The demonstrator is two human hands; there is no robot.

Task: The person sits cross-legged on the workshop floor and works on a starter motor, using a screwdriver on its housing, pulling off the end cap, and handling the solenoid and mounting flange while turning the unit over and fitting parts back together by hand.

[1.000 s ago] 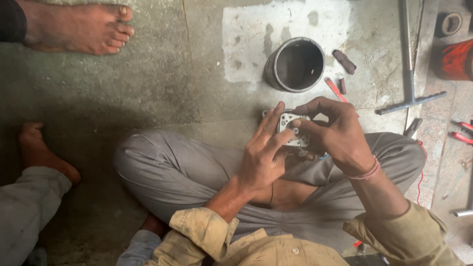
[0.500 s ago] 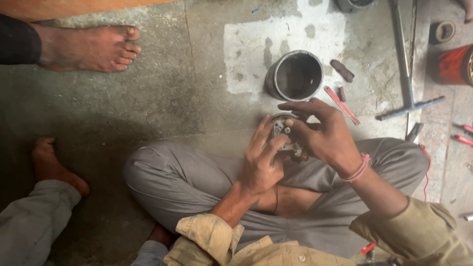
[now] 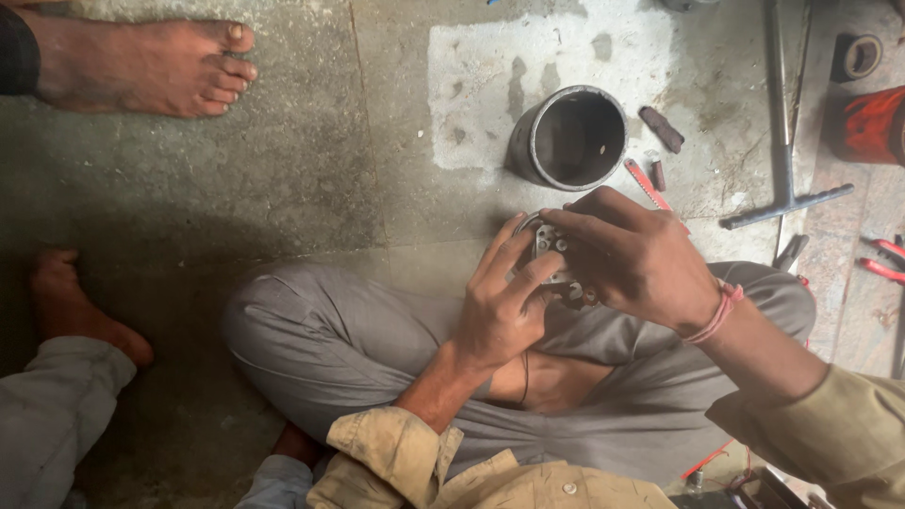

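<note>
I sit cross-legged on a concrete floor. Both hands hold a small round metal part (image 3: 550, 247) with several studs or holes, just above my knees. My left hand (image 3: 500, 306) grips it from below and the left, fingers spread up along its edge. From the right, my right hand (image 3: 636, 259) covers its upper side, fingertips pressed on the face. Most of the part is hidden under the fingers. A pink thread band circles my right wrist.
A dark metal cylinder (image 3: 570, 138) stands open-topped on the floor ahead. A red-handled tool (image 3: 646, 184), a long T-shaped metal bar (image 3: 784, 141), a red can (image 3: 872, 124) and pliers (image 3: 881, 259) lie at right. Other people's bare feet (image 3: 151, 66) and a second foot (image 3: 80, 316) are at left.
The view has shifted slightly. My right hand has closed further over the metal part, covering more of its face; the left hand keeps its hold.
</note>
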